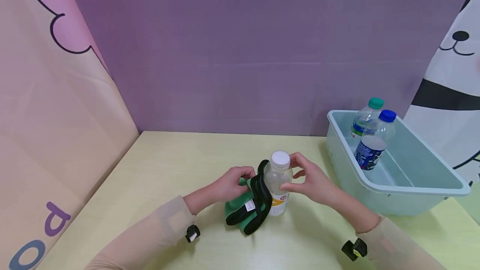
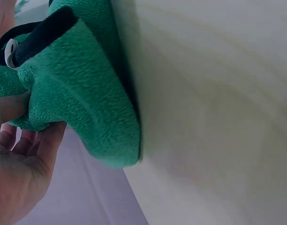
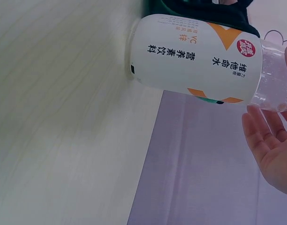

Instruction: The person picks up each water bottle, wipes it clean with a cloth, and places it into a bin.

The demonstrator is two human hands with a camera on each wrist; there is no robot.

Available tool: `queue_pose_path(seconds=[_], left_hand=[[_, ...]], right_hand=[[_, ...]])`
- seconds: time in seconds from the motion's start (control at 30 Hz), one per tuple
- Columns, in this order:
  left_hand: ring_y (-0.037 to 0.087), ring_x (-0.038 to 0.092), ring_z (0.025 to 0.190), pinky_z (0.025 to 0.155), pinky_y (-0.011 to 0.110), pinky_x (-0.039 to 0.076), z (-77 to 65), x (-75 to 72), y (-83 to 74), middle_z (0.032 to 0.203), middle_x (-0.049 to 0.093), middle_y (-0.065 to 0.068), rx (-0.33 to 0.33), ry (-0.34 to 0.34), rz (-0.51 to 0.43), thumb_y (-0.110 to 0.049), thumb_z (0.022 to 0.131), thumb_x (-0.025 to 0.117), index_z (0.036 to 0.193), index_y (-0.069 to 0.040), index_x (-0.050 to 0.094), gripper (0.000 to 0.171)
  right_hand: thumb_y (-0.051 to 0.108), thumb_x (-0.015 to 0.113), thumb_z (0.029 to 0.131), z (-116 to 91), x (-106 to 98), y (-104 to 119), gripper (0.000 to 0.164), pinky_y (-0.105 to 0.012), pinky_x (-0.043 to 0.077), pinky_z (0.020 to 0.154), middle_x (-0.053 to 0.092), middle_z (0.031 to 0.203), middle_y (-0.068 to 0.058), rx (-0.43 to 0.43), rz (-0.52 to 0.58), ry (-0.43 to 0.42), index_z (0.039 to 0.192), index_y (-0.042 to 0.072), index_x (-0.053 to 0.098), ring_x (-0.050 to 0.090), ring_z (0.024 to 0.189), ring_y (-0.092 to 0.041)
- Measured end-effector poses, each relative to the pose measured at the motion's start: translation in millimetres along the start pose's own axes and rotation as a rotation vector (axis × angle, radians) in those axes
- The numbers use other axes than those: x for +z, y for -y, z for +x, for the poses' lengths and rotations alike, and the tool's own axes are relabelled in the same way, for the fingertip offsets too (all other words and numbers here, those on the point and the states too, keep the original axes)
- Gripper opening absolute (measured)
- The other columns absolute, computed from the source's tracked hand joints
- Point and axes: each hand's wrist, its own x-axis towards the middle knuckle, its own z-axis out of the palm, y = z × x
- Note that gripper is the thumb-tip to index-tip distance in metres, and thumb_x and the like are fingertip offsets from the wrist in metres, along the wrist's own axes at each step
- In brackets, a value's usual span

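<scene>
A clear plastic bottle with a white cap stands upright on the table. Its white label with orange marks fills much of the right wrist view. My right hand holds the bottle around its upper part, thumb on the near side and fingers behind. Just left of the bottle is a folded green terry cloth with black edging and a small white tag. My left hand pinches a fold of this cloth between thumb and fingers. The cloth's black-edged side lies right against the bottle in the head view.
A pale blue plastic bin stands on the right of the table. Inside it are a bottle with a blue cap and another with a green cap. A purple cloth backdrop hangs behind the wooden table.
</scene>
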Motion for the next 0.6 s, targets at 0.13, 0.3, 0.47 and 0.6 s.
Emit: queue_pose_path(seconds=[0.13,0.3,0.47,0.6], left_hand=[[0.011,0.050,0.079,0.080,0.031,0.042,-1.7,-0.6,0.6,0.078,0.056,-0.007,-0.003,0.012,0.023,0.011,0.082,0.062,0.082,-0.009,0.058,0.021],[0.015,0.051,0.083,0.077,0.032,0.045,-7.6,-3.1,-0.2,0.081,0.056,-0.006,0.019,-0.030,-0.005,0.013,0.082,0.060,0.084,-0.010,0.058,0.023],[0.022,0.053,0.088,0.061,0.026,0.047,-14.4,-7.6,-6.0,0.085,0.057,-0.002,0.012,-0.071,-0.094,0.015,0.081,0.056,0.086,-0.008,0.058,0.024],[0.024,0.053,0.089,0.059,0.025,0.047,-17.1,-12.1,-10.7,0.084,0.057,-0.002,0.003,-0.092,-0.116,0.015,0.082,0.056,0.087,-0.007,0.058,0.023]], right_hand=[[0.013,0.084,0.076,1,0,-1,0.053,-0.038,0.052,0.080,0.062,0.110,-0.009,-0.004,0.006,0.002,0.115,0.002,0.050,0.058,0.100,-0.027],[0.014,0.083,0.076,2,1,-2,0.053,-0.037,0.052,0.079,0.062,0.111,-0.009,-0.023,0.003,0.014,0.115,0.002,0.051,0.058,0.100,-0.028],[0.014,0.083,0.076,3,-1,-4,0.054,-0.037,0.052,0.080,0.062,0.111,-0.008,-0.043,-0.028,0.026,0.118,0.003,0.051,0.059,0.100,-0.026],[0.015,0.083,0.077,4,-4,-4,0.056,-0.037,0.052,0.083,0.062,0.115,-0.008,-0.028,-0.014,0.049,0.122,0.004,0.051,0.058,0.104,-0.027]])
